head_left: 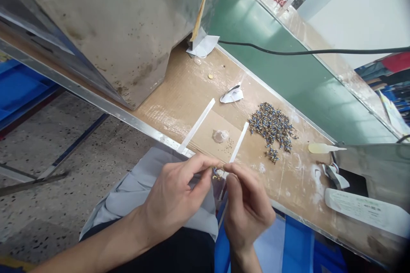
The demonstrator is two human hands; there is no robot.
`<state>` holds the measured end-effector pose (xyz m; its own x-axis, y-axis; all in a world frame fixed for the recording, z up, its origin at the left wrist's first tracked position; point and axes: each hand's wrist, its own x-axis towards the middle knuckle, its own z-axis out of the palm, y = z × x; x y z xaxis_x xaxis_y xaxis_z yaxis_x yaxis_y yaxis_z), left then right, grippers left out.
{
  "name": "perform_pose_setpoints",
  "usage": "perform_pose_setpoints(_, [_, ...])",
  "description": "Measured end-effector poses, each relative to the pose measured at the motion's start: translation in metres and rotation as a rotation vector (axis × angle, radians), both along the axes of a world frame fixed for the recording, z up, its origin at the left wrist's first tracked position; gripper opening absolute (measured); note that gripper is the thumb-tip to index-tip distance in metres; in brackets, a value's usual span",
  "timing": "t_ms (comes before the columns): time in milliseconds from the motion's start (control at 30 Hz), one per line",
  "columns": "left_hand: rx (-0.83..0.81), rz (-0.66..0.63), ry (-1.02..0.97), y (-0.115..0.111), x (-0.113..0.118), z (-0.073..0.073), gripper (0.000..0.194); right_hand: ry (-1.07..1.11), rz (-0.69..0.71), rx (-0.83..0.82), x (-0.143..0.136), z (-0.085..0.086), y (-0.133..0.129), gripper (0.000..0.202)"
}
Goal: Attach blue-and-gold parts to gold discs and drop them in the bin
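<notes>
My left hand (177, 194) pinches a small blue and gold metal piece (216, 174) between thumb and fingers, just off the table's front edge. My right hand (245, 204) meets it at the fingertips, its thumb and index finger pressed together by the same piece; whatever lies between them is too small to make out. Beyond my hands, a small clear dish (221, 136) with tiny bits beside it sits on the brown board between two white strips (197, 126). To its right lies a heap of small blue and gold pieces (272, 126).
A large metal housing (112, 21) stands at the back left. A crumpled white paper (232, 94) lies mid-table. On the right are a small bottle with a pointed tip (320, 148) and a white bottle (365, 210). A black cable (288, 52) crosses a green partition (256, 21).
</notes>
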<state>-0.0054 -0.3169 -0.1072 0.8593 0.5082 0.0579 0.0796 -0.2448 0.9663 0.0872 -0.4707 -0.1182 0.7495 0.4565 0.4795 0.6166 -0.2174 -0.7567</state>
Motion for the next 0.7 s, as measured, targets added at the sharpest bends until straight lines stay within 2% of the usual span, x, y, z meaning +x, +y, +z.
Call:
perform_pose_setpoints(133, [0.031,-0.027,0.03,-0.005,0.001,0.002,0.023,0.316,-0.012,0.023,0.003,0.004,0.0,0.018])
perform_pose_setpoints(367, [0.238,-0.045,0.01,-0.013,0.005,0.005,0.023,0.436,0.046,0.117,0.007,-0.003,-0.007,0.013])
perform_pose_setpoints(433, [0.251,-0.056,0.008,-0.017,0.007,0.003,0.022,0.46,0.038,0.124,0.006,-0.006,-0.011,0.013])
perform_pose_setpoints(500, [0.195,-0.085,0.038,-0.021,0.009,0.001,0.022,0.471,0.019,0.121,0.006,-0.01,-0.017,0.013])
perform_pose_setpoints(567, [0.072,-0.117,0.102,-0.024,0.013,0.0,0.021,0.447,-0.001,0.116,0.006,-0.015,-0.024,0.014])
perform_pose_setpoints(700, [-0.146,-0.17,0.193,-0.033,0.023,0.0,0.022,0.266,-0.008,0.147,0.004,-0.027,-0.039,0.024])
